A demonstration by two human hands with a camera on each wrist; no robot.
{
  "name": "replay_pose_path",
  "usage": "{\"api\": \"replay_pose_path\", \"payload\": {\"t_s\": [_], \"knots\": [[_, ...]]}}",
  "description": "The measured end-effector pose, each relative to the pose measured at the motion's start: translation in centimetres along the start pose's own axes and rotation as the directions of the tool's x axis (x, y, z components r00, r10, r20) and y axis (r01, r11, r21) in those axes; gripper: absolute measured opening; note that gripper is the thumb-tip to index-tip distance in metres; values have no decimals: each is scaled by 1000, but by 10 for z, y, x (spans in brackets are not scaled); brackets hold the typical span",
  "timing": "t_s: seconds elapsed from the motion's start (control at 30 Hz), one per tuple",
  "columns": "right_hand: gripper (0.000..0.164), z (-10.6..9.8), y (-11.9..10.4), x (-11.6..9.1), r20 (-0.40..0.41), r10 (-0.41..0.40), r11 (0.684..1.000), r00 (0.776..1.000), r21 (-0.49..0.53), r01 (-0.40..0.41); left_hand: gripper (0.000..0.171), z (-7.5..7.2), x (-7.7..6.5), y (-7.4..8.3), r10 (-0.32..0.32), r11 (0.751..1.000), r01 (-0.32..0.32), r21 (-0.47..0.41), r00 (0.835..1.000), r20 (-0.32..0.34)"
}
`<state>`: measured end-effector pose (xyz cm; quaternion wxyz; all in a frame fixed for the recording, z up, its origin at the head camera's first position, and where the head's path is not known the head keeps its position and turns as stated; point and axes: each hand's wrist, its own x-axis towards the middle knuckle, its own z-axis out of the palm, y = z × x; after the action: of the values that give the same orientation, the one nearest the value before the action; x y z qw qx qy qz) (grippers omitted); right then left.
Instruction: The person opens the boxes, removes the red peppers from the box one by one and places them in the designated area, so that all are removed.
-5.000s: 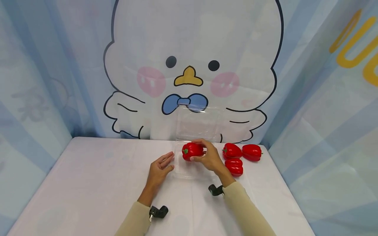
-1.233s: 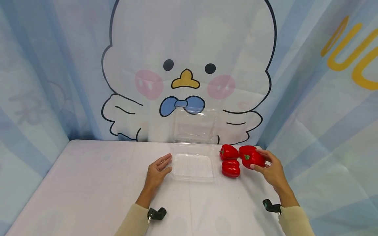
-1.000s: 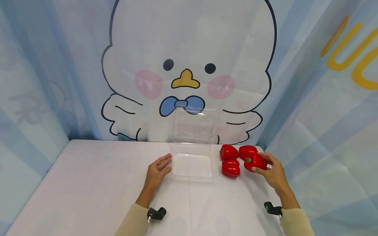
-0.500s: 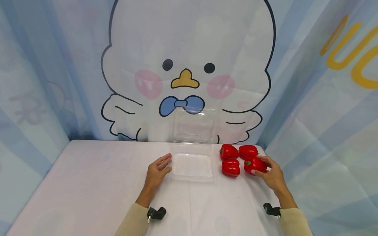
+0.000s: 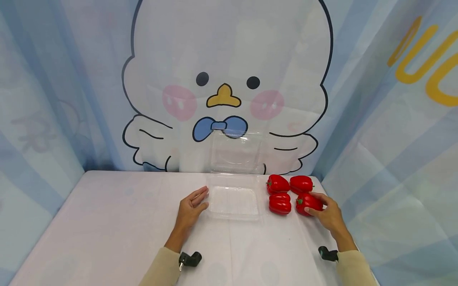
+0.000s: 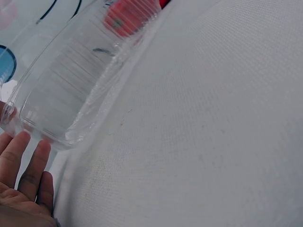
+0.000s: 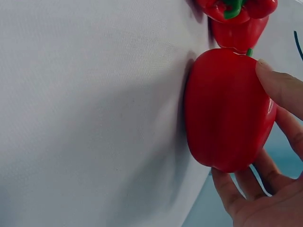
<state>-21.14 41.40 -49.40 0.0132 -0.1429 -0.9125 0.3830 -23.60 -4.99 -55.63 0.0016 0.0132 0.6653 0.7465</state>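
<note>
My right hand (image 5: 329,214) holds a red bell pepper (image 5: 307,204) on the table at the right, thumb on one side and fingertips on the other. In the right wrist view this glossy bell pepper (image 7: 229,109) sits on the white cloth. My left hand (image 5: 190,209) has its fingers extended, with the fingertips right at the left edge of a clear plastic container (image 5: 234,216). The left wrist view shows those fingers (image 6: 35,170) by the container's end wall. The container's hinged lid (image 5: 236,153) stands raised against the backdrop, and nothing lies inside its base.
Three more red bell peppers lie right of the container: one at the back (image 5: 277,184), one at the back right (image 5: 301,184) and one in front (image 5: 280,203). A cartoon-printed curtain (image 5: 229,47) rises behind the white table (image 5: 118,222).
Five seconds ago my right hand held the bell pepper over the container. It has carried it right, then lowered it toward me, apart from the back-right one. My left hand has stayed nearly still.
</note>
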Motion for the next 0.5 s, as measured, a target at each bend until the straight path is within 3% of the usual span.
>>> {"api": "replay_pose_path", "payload": {"t_s": [0.33, 0.5], "knots": [[81, -2, 1, 1, 6, 41, 999, 999, 21, -41, 54, 0, -2, 0, -1, 1000, 1, -13, 1000, 8], [83, 1, -5, -3, -28, 63, 998, 998, 32, -62, 54, 0, -3, -1, 12, 1000, -12, -9, 1000, 0]]}}
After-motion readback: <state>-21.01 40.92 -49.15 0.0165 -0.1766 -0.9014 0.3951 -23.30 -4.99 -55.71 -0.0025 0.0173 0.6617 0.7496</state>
